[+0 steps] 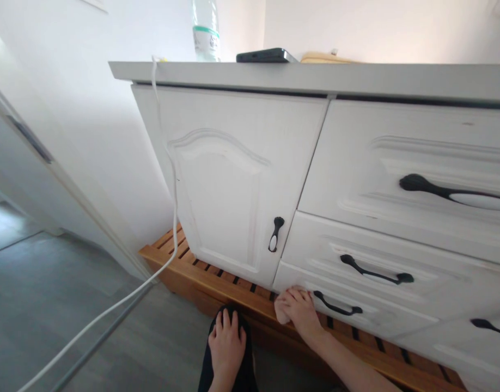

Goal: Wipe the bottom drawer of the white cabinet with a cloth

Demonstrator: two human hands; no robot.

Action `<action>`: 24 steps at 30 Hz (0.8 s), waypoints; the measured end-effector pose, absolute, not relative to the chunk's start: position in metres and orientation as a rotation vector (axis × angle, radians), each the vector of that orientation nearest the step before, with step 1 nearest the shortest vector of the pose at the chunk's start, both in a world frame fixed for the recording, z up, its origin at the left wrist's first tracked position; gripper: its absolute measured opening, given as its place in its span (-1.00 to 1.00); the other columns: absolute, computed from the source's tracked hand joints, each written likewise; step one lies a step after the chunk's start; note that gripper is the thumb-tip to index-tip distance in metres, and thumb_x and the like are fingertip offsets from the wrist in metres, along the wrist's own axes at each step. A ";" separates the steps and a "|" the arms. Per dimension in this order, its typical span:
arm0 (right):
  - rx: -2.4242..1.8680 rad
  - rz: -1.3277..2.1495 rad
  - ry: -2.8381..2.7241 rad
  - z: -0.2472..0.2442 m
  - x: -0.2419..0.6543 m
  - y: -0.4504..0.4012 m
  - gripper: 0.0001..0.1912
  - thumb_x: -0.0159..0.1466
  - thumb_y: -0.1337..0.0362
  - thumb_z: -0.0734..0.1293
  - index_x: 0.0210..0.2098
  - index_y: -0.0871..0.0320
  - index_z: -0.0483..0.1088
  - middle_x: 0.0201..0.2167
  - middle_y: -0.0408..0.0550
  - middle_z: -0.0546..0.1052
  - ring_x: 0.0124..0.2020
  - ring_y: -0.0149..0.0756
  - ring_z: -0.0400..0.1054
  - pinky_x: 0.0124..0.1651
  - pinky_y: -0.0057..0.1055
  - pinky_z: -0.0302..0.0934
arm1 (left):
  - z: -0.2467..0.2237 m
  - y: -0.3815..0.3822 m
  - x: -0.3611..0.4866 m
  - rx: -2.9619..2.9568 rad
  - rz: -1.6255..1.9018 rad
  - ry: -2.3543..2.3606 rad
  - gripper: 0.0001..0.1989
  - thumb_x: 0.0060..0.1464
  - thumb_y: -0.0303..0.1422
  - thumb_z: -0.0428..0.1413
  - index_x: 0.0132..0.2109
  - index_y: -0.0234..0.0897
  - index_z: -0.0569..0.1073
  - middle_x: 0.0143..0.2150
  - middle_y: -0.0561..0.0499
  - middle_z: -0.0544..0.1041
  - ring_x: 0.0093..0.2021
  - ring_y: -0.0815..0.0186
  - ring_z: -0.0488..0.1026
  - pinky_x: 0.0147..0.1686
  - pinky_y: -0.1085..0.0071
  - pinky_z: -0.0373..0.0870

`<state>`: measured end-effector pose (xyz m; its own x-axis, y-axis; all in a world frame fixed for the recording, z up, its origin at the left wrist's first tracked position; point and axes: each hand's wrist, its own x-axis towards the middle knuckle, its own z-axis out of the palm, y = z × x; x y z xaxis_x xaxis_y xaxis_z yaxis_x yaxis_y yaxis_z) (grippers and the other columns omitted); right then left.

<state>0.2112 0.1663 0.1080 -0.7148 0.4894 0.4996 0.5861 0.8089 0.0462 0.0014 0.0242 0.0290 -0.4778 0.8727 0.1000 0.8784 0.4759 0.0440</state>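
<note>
1. Head view looks down at a white cabinet [250, 179] standing on a slatted wooden platform [233, 286].
2. Right hand [297, 310] presses a pale cloth [281, 313] against the left end of the lowest drawer [348, 305], fingers curled together over the cloth, just left of the drawer's black handle [337, 307].
3. Left hand [226, 343] rests flat, fingers together, on a dark-clad knee [227, 359] in front of the platform, holding nothing.
4. White cable [168, 190] hangs from the counter [315, 76] down toward the grey floor [70, 305].
5. On the counter stand a bottle [206, 32] and a dark phone [266, 55].
</note>
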 end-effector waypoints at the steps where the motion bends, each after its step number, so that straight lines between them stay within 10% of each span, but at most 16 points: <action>1: -0.804 -0.288 -2.497 0.116 0.214 0.167 -0.74 0.37 0.34 0.33 -0.11 -0.16 0.59 -0.13 -0.26 0.63 -0.04 -0.17 0.36 0.06 -0.21 0.15 | 0.029 0.025 0.002 -1.573 -0.137 -2.639 -0.53 0.29 -0.39 -0.12 0.26 -0.20 0.45 0.35 -0.24 0.40 0.36 -0.04 0.28 0.15 0.07 0.31; 7: -0.817 -0.414 -2.382 0.136 0.214 0.187 -0.58 0.42 0.28 0.31 0.22 -0.23 0.40 0.07 -0.19 0.59 0.09 -0.16 0.30 0.07 -0.19 0.07 | 0.027 0.031 0.009 -1.592 -0.087 -2.578 -0.53 0.29 -0.41 -0.12 0.25 -0.21 0.45 0.33 -0.27 0.41 0.35 -0.05 0.30 0.15 0.07 0.31; 14: -0.704 -0.376 -2.538 0.089 0.177 0.178 -0.78 0.42 0.35 0.25 -0.09 -0.01 0.53 -0.16 -0.17 0.60 -0.05 -0.21 0.37 0.04 -0.22 0.17 | 0.019 0.026 0.002 -1.603 0.024 -2.554 -0.52 0.29 -0.39 -0.10 0.26 -0.20 0.45 0.35 -0.24 0.41 0.35 -0.05 0.30 0.12 0.11 0.34; 24: -0.510 -0.458 -2.646 0.073 0.211 0.199 -0.69 0.41 0.44 0.22 0.02 0.03 0.48 -0.04 -0.21 0.61 0.00 -0.39 0.38 0.00 -0.36 0.20 | 0.027 0.035 0.010 -1.543 0.146 -2.492 -0.52 0.30 -0.36 -0.13 0.25 -0.20 0.48 0.33 -0.24 0.44 0.33 -0.02 0.35 0.07 0.14 0.38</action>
